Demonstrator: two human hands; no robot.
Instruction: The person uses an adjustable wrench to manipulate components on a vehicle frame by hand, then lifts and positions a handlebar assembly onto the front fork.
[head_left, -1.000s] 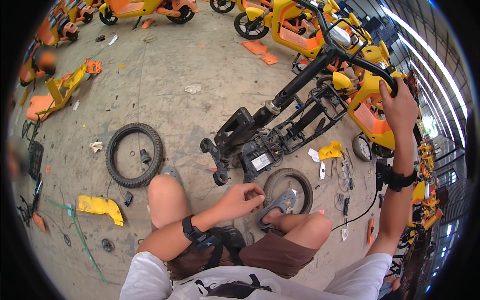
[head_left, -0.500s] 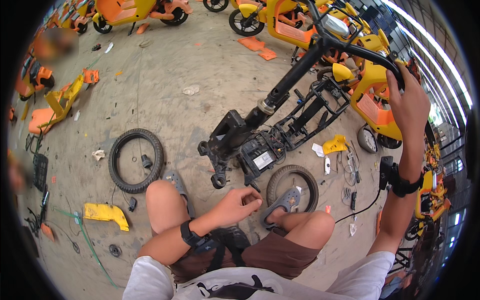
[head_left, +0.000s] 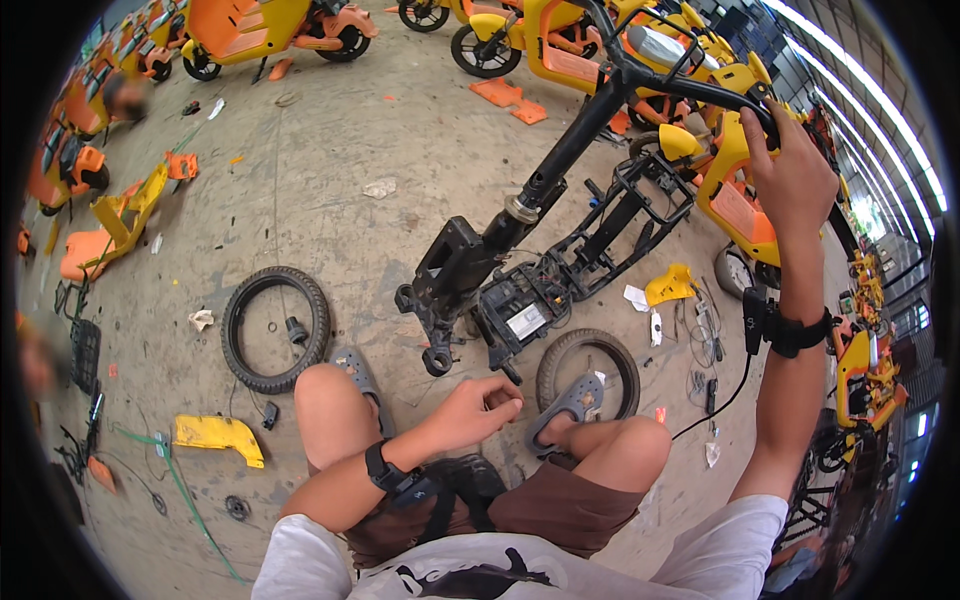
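Note:
My right hand [head_left: 795, 185] is wrapped round one end of a black handlebar [head_left: 715, 92], its arm stretched up at the right. From the handlebar a long black steering tube [head_left: 570, 150] slants down to a fork end [head_left: 432, 330] in front of my knees. Behind the tube lies a bare black scooter frame [head_left: 600, 240] with a wired battery compartment [head_left: 522, 315]. My left hand [head_left: 480, 410] hovers between my knees, below the fork end, with its fingers curled toward the thumb. Whatever that hand may hold is hidden.
One tyre [head_left: 236, 345] lies on the floor at left, another [head_left: 627, 375] by my right foot. Yellow panels [head_left: 215, 435] [head_left: 668, 285], cables [head_left: 700, 330] and a green strap [head_left: 185, 490] are scattered about. Yellow-orange scooters [head_left: 735, 190] stand at the back and right.
My right hand and the handlebar end have shifted a little left and up. The surroundings have slid slightly as the view turned. My left hand keeps nearly the same place and curl.

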